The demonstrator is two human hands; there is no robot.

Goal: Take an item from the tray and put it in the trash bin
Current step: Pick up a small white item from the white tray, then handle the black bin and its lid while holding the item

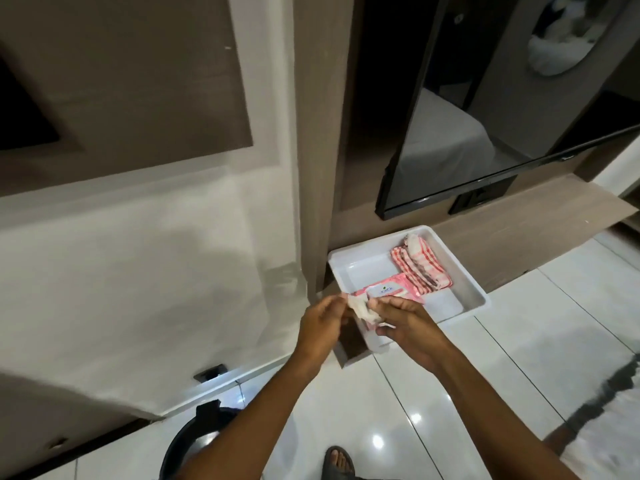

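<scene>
A white tray [464, 268] rests on a low wooden shelf. Inside lie a pink wipes packet [391, 292] and a folded red-and-white checked cloth [420, 266]. Both hands hover over the tray's near left corner. My left hand [323, 323] and my right hand [410, 323] both pinch a crumpled white tissue [467, 308] between them. The black trash bin [197, 445] stands on the floor at the lower left, partly hidden by my left forearm.
A dark TV screen [485, 133] leans over the wooden shelf [519, 226]. White wall panel at left with a socket [211, 372] near the floor. Glossy white floor tiles below; my sandalled foot [339, 462] at the bottom; a rug [606, 410] at right.
</scene>
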